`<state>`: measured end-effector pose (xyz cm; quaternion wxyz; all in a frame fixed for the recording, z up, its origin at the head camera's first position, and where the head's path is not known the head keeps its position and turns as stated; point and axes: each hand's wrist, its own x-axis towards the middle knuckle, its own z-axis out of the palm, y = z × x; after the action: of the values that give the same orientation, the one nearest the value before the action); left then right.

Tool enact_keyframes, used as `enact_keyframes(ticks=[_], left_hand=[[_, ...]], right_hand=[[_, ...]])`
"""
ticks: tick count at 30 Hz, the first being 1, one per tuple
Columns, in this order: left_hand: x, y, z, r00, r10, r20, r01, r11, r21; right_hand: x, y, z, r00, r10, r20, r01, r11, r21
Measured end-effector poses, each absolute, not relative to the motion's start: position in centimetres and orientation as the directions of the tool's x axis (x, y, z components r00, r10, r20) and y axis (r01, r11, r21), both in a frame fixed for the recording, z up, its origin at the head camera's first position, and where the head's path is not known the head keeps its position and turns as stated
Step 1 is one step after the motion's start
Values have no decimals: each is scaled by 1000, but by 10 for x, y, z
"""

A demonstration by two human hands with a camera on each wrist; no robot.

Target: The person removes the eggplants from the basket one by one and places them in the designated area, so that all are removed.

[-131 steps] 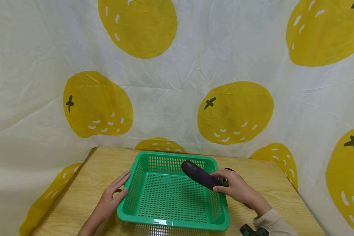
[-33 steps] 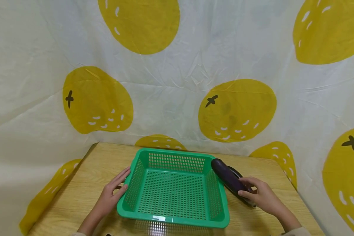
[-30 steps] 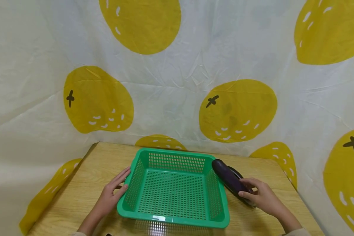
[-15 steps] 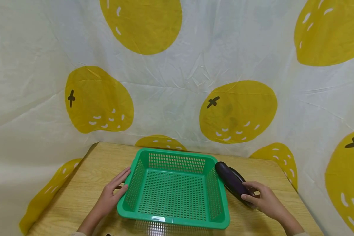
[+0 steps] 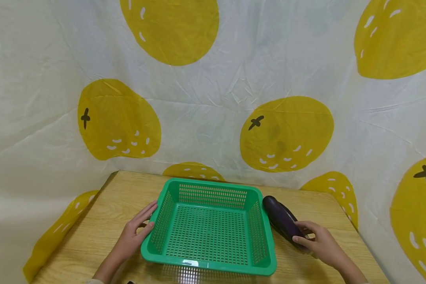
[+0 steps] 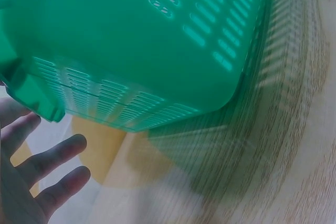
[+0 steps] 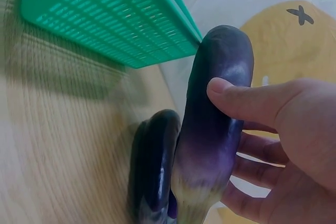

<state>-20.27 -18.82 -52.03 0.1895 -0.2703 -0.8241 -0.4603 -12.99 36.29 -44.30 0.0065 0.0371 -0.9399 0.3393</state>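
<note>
My right hand pinches a dark purple eggplant near its stem end, thumb on one side and fingers on the other. This eggplant slants just outside the right wall of the green plastic basket, its rounded end close to the rim. In the right wrist view, another eggplant lies on the table right beside the held one, its lower end cut off by the frame. My left hand rests against the basket's left rim with fingers extended; some of its fingers spread below the rim in the left wrist view.
The basket stands on a wood-grain table, with nothing inside it. Behind the table hangs a pale cloth printed with large yellow fruits. A small dark thing shows at the bottom edge.
Over four seconds ago the eggplant was above the basket's right side; my right hand has carried it rightward, outside the basket. Lately it shifts slightly right and nearer. My left hand stays put.
</note>
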Motion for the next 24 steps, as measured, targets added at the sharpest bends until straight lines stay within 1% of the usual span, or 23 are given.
enact_keyframes(ticks=[6, 10, 15, 24], left_hand=[[-204, -188, -520, -778, 275, 565, 625, 427, 653], [-204, -188, -520, -773, 275, 572, 631, 424, 649], [-205, -188, -519, -769, 279, 575, 636, 421, 647], [-204, -190, -520, -779, 286, 558, 625, 421, 657]], right_hand=[[-130, 367, -447, -998, -53, 22, -55, 778, -625], [-130, 369, -449, -1000, -23, -1, -17, 784, -621], [-131, 367, -456, -1000, 10, 5, 5, 807, -590], [-134, 357, -473, -1000, 4, -22, 16, 800, -600]])
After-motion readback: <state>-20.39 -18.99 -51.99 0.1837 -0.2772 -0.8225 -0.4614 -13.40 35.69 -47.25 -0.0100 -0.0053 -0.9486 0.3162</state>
